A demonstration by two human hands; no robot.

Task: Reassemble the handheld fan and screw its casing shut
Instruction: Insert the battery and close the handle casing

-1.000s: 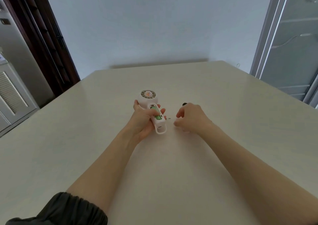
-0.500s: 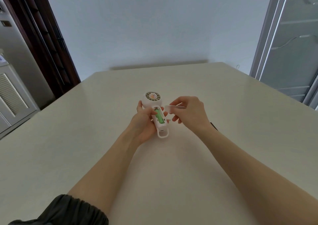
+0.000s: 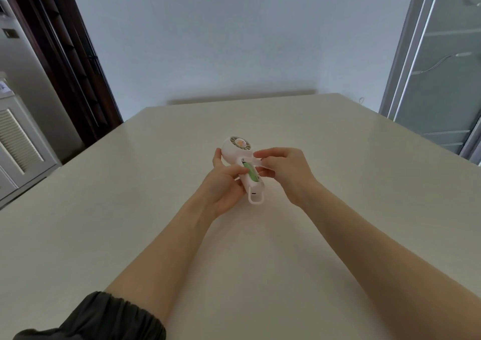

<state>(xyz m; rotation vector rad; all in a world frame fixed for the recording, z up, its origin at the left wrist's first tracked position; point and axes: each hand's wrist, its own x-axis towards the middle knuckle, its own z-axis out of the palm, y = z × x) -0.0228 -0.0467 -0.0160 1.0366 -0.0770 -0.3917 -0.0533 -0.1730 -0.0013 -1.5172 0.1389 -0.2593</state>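
Your right hand (image 3: 283, 169) has brought the cover (image 3: 256, 162) it pinches to the fan (image 3: 243, 162). Left hand (image 3: 223, 183) grips the fan; battery (image 3: 250, 173) still exposed, so seat the cover, then screws.

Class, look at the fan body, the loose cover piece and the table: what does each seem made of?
Fan body: probably moulded plastic, white, smooth with a soft sheen.
Cover piece: likely the same white plastic, thin and rigid-looking.
Table: cream, smooth satin surface; laminate or painted, unclear.

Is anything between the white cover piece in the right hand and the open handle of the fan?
Nothing visible. The right hand pinches the cover piece just beside the fan, whose green battery lies exposed; the left hand thumb rests at the opening's edge.
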